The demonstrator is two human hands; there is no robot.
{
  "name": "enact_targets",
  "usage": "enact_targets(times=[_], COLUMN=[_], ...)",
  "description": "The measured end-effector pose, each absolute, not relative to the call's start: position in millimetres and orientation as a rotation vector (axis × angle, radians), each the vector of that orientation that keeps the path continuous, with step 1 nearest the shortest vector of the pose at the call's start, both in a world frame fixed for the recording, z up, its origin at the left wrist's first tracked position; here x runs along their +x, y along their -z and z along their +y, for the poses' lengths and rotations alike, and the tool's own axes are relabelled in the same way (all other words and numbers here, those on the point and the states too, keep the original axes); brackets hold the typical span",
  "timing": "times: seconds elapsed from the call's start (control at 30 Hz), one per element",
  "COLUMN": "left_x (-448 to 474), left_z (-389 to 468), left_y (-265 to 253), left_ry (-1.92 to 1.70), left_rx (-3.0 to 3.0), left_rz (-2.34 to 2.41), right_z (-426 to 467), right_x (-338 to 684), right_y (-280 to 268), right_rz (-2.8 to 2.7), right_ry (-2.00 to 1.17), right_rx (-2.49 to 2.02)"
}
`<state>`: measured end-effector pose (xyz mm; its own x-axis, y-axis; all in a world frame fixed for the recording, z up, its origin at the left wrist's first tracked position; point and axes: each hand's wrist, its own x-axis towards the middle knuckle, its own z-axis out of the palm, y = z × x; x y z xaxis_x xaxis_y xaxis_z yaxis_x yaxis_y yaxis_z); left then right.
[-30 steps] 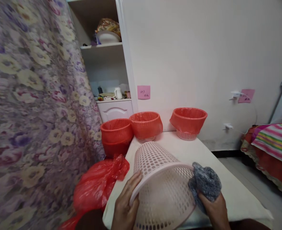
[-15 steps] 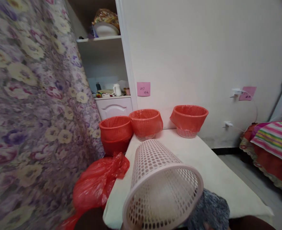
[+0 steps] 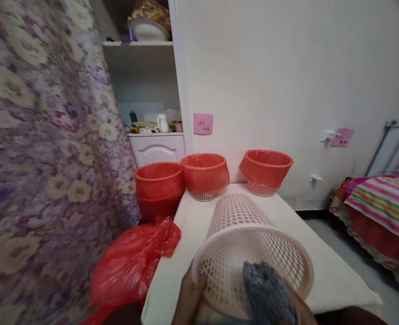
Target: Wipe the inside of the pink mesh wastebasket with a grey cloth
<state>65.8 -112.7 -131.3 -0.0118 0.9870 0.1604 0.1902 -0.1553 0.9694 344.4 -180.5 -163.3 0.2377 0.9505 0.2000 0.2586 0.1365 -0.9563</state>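
Two hands work at the bottom edge of the view: the left hand point(image 3: 190, 298) grips the rim of the pale pink perforated basket point(image 3: 250, 243), fingers curled round its lower left edge; the right hand point(image 3: 296, 311) is mostly covered by the grey cloth point(image 3: 267, 293), so its finger state cannot be read, though the cloth sits inside the basket mouth. The basket lies tilted on its side on the cream table point(image 3: 324, 266), open end toward the camera. Left of the table, a crumpled red plastic bag point(image 3: 132, 266) hangs beside the floral curtain point(image 3: 40, 149). Farther back, three red-lined baskets point(image 3: 204, 174) stand in a row near the white wall point(image 3: 287, 67), under a pink note point(image 3: 202, 123). A shelf unit point(image 3: 141, 81) stands behind, a striped bedcover point(image 3: 385, 198) at right.

Compared with half a second ago, the cloth has moved from outside the rim to inside the basket, and the left hand has come into view.

Both wrists are cut off by the frame edge
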Motion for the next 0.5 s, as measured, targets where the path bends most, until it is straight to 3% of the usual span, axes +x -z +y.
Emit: enact_targets(times=[0.2,0.3,0.5], left_x=[63,55,50], left_z=[-80,-66,-41], left_y=[106,123,177], left_ry=[-1.15,-1.084,-0.982], left_rx=[1.58,1.601,1.485], left_rz=[1.149,1.04,0.925], right_z=[-90,-49,7], right_x=[329,311,289], right_y=[123,121,144], right_rz=[-1.519,-1.494,-1.44], right_ry=[-0.231,-0.011,0.061], right_rx=[-1.461,-1.666,-1.949])
